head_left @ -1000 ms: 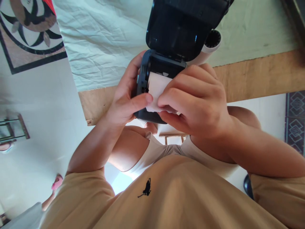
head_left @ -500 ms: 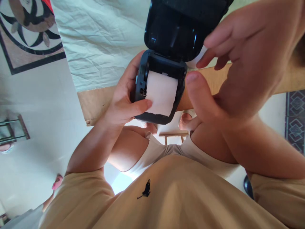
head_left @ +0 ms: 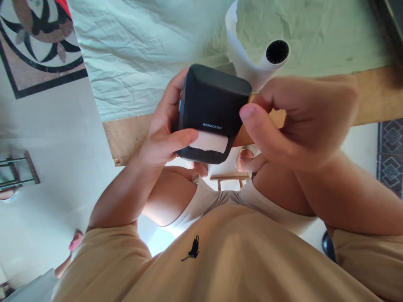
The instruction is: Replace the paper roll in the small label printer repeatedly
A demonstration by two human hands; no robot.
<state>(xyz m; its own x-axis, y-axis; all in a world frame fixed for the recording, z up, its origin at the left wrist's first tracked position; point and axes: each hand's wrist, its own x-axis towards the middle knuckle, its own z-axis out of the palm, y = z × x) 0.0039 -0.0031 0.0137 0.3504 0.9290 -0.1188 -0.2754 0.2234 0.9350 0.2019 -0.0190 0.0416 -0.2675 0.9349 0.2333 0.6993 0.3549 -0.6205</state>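
A black label printer with "NIIMBOT" lettering is held over the table's front edge, its lid down. White label paper shows at its lower opening. My left hand grips the printer's left side, with the thumb lying at the paper's left end. My right hand, somewhat blurred, is closed at the printer's right edge. Its thumb tip overlaps that edge and its fingers are curled. Behind the printer, a white paper roll with a black core lies partly unrolled on the table, its lower part hidden by my right hand.
A pale green cloth covers the table, with a bare wooden edge along the front. A dark object is at the far right. Below are my legs and a small wooden stool. A metal-framed stand is at left.
The printer's lid has swung down over the paper compartment. My right hand has lowered and its fingers have curled in. The paper roll behind is now exposed; my left hand keeps its grip.
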